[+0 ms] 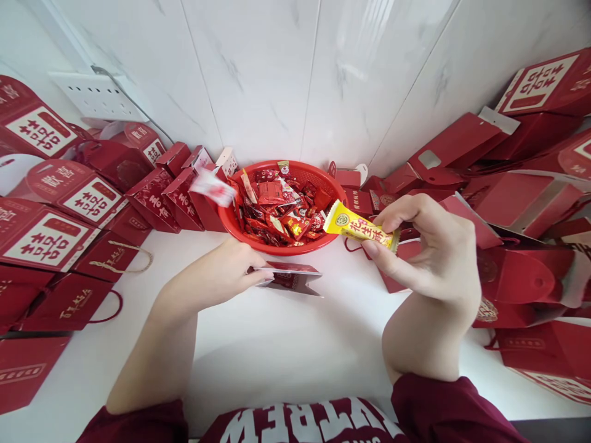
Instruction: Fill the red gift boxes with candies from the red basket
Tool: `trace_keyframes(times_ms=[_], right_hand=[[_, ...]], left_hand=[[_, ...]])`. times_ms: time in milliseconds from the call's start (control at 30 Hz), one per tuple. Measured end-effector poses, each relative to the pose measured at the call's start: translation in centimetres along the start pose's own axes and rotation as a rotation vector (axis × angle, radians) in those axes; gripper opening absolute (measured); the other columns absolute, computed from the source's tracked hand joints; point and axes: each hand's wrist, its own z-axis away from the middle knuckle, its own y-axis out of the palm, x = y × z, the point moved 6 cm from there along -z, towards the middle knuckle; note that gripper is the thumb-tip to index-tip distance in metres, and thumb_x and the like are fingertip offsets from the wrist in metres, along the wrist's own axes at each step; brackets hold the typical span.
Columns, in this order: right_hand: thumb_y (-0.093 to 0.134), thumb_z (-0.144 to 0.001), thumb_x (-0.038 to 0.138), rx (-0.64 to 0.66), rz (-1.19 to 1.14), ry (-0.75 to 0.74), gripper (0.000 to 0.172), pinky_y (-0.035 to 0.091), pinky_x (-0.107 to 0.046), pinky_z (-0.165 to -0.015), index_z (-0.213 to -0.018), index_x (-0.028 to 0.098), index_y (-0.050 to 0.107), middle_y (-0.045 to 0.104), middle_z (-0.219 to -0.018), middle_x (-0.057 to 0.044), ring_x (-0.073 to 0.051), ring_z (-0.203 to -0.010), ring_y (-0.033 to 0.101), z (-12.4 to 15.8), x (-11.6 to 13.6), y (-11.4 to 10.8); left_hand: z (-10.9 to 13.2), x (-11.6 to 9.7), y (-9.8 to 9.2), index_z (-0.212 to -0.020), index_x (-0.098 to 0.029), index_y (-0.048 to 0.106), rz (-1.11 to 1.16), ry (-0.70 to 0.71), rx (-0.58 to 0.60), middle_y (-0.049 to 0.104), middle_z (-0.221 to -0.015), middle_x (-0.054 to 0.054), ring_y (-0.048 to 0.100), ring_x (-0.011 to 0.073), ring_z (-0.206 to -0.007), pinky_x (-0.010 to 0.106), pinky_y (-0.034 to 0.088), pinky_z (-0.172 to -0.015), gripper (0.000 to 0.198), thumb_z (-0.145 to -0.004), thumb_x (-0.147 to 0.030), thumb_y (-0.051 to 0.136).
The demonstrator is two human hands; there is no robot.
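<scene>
My right hand (427,249) pinches a yellow candy bar wrapper (360,229) by its right end, held just right of a red plastic basket (231,221). The basket is heaped with red wrapped candies (284,209). My left hand (221,274) grips the edge of a small open red gift box (293,277) lying on the white table just in front of the basket. A blurred pink-and-white wrapper (212,186) shows at the basket's left rim, in the air or resting there, I cannot tell which.
Red paper gift boxes and bags with white labels crowd the left side (50,240) and the right side (521,203). A white marble-look wall corner (305,80) stands behind the basket. A white power strip (99,98) leans at the upper left.
</scene>
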Motion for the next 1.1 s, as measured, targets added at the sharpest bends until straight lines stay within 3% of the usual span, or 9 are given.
trace_keyframes(times_ms=[100, 200, 300, 500, 633, 767, 867, 967, 1100], right_hand=[[0.073, -0.083, 0.034, -0.004, 0.000, -0.004, 0.024, 0.043, -0.038, -0.051, -0.086, 0.028, 0.050, 0.064, -0.081, -0.003, -0.021, -0.066, 0.058, 0.0, 0.2, -0.1], [0.073, -0.083, 0.032, -0.006, 0.003, -0.008, 0.024, 0.042, -0.037, -0.051, -0.086, 0.028, 0.050, 0.064, -0.081, -0.003, -0.021, -0.066, 0.058, 0.0, 0.2, -0.1], [0.073, -0.083, 0.032, 0.009, 0.002, -0.018, 0.024, 0.042, -0.037, -0.053, -0.086, 0.028, 0.050, 0.063, -0.080, -0.002, -0.021, -0.066, 0.058, 0.0, 0.4, -0.1], [0.074, -0.082, 0.032, 0.021, -0.030, -0.040, 0.024, 0.042, -0.036, -0.052, -0.087, 0.027, 0.050, 0.062, -0.080, -0.002, -0.020, -0.064, 0.056, -0.1, 0.6, 0.0], [0.072, -0.084, 0.032, 0.023, -0.007, -0.036, 0.023, 0.042, -0.036, -0.052, -0.087, 0.028, 0.050, 0.062, -0.078, -0.002, -0.020, -0.063, 0.056, -0.2, 0.6, 0.0], [0.073, -0.083, 0.034, 0.017, -0.007, -0.025, 0.024, 0.042, -0.036, -0.050, -0.086, 0.028, 0.050, 0.063, -0.079, -0.001, -0.020, -0.062, 0.056, -0.2, 0.4, -0.2], [0.073, -0.083, 0.032, 0.018, -0.012, -0.025, 0.024, 0.042, -0.036, -0.050, -0.086, 0.028, 0.050, 0.063, -0.079, -0.001, -0.019, -0.061, 0.057, -0.3, 0.4, -0.3], [0.072, -0.084, 0.032, 0.023, 0.005, -0.029, 0.022, 0.042, -0.036, -0.051, -0.087, 0.028, 0.050, 0.063, -0.078, -0.001, -0.019, -0.061, 0.057, -0.4, 0.3, -0.3], [0.072, -0.084, 0.032, 0.027, 0.019, -0.025, 0.022, 0.042, -0.035, -0.052, -0.087, 0.028, 0.050, 0.062, -0.078, -0.001, -0.019, -0.061, 0.057, -0.4, 0.2, -0.4]], left_hand=[[0.1, 0.0, 0.0, -0.057, -0.017, 0.057, 0.024, -0.003, 0.002, 0.053, -0.055, -0.002, 0.048, 0.0116, -0.052, 0.026, 0.030, -0.054, 0.037, -0.091, -0.030, 0.051], [0.4, 0.0, 0.0, -0.073, -0.020, 0.064, 0.072, -0.023, 0.003, 0.064, -0.069, -0.003, 0.057, 0.0128, -0.061, 0.024, 0.034, -0.057, 0.019, -0.089, -0.027, 0.055], [0.4, -0.2, -0.2, -0.084, -0.020, 0.059, 0.020, -0.025, -0.045, 0.064, -0.073, -0.003, 0.057, 0.0136, -0.064, 0.024, 0.035, -0.058, 0.003, -0.087, -0.021, 0.058], [-0.1, -1.3, -0.1, -0.092, -0.023, 0.060, -0.073, 0.158, -0.117, 0.063, -0.100, -0.002, 0.059, 0.0127, -0.081, 0.026, 0.038, -0.071, 0.022, -0.090, -0.006, 0.044], [-0.4, -0.8, -0.1, -0.087, -0.020, 0.051, -0.079, 0.102, -0.181, 0.059, -0.085, -0.002, 0.052, 0.0119, -0.066, 0.026, 0.035, -0.062, 0.007, -0.089, -0.013, 0.052], [-0.9, -0.7, -0.5, -0.075, -0.018, 0.044, -0.127, 0.087, -0.270, 0.054, -0.084, 0.000, 0.051, 0.0133, -0.070, 0.027, 0.038, -0.063, 0.024, -0.094, -0.029, 0.055], [-1.4, -0.8, -0.6, -0.077, -0.018, 0.050, -0.149, 0.118, -0.336, 0.057, -0.094, 0.004, 0.056, 0.0169, -0.084, 0.029, 0.043, -0.071, 0.022, -0.095, -0.030, 0.055], [-1.6, -1.1, -0.4, -0.089, -0.018, 0.061, -0.141, 0.197, -0.375, 0.059, -0.109, 0.006, 0.058, 0.0195, -0.100, 0.031, 0.047, -0.081, 0.014, -0.097, -0.020, 0.049], [-1.8, -1.2, 0.2, -0.085, -0.021, 0.071, -0.128, 0.275, -0.364, 0.060, -0.122, 0.006, 0.058, 0.0206, -0.112, 0.033, 0.048, -0.088, 0.033, -0.095, -0.008, 0.042]])
